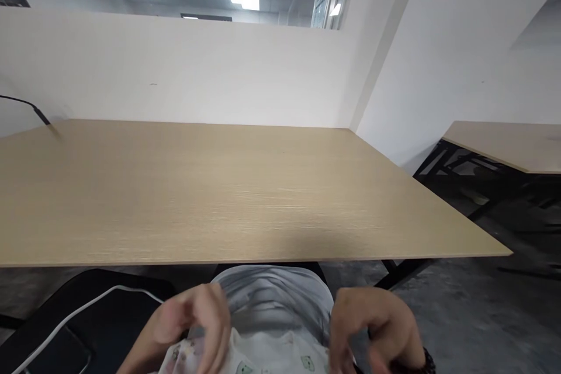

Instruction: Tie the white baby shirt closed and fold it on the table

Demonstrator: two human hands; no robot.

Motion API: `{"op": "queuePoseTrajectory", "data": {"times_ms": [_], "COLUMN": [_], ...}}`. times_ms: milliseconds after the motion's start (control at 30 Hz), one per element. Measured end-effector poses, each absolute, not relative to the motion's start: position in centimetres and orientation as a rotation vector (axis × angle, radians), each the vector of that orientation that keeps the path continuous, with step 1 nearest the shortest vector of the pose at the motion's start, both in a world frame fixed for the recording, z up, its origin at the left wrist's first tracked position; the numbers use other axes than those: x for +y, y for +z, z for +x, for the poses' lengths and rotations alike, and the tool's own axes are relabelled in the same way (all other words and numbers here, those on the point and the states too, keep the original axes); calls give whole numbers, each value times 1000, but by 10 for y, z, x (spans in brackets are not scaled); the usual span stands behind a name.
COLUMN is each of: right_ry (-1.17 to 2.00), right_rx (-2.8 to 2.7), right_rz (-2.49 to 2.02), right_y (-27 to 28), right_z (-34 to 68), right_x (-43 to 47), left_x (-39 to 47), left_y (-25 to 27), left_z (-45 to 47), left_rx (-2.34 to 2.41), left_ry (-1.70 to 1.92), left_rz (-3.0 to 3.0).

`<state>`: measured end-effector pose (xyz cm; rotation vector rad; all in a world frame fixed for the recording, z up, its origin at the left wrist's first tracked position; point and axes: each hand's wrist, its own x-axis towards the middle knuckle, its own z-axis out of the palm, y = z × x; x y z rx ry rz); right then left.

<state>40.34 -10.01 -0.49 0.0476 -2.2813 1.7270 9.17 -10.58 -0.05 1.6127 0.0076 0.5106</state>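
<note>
At the bottom of the head view, my left hand (202, 322) is bent downward with its fingers curled and pressed together, beside a white cloth (274, 355) with small green prints and a scalloped edge. A flowered patch of fabric shows under that wrist. On the other side of the cloth, my right hand (376, 321) also curls downward, slightly blurred, with a dark beaded band (426, 361) at its wrist. The fingertips of both hands run to the bottom edge of the picture, so what they grip is hidden. Grey fabric (280, 289) covers my lap between them.
A wooden table (245, 193) stretches ahead, its front edge just beyond my lap. A black cable (41, 114) reaches its far left corner. At left are a black chair (114, 315) and a white cable (87, 304). Another table (508, 143) stands at right.
</note>
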Motion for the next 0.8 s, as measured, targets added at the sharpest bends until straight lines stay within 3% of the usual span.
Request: {"op": "queuePoseTrajectory", "data": {"times_ms": [133, 267, 567, 800], "right_ry": [1468, 1181, 1336, 1418], "right_rx": [-2334, -2505, -2258, -1775], "right_rz": [-450, -310, -668, -1067], "right_y": [2, 2, 12, 21], "right_z": [370, 349, 348, 346], "right_x": [-106, -118, -130, -131], "left_x": [-109, -119, -120, -125], "left_y": [5, 15, 27, 16], "left_z": [103, 101, 101, 107], "left_rx": [534, 516, 425, 603], "left_ry": [466, 334, 339, 568], "left_rz": [1945, 2075, 2008, 1392]}}
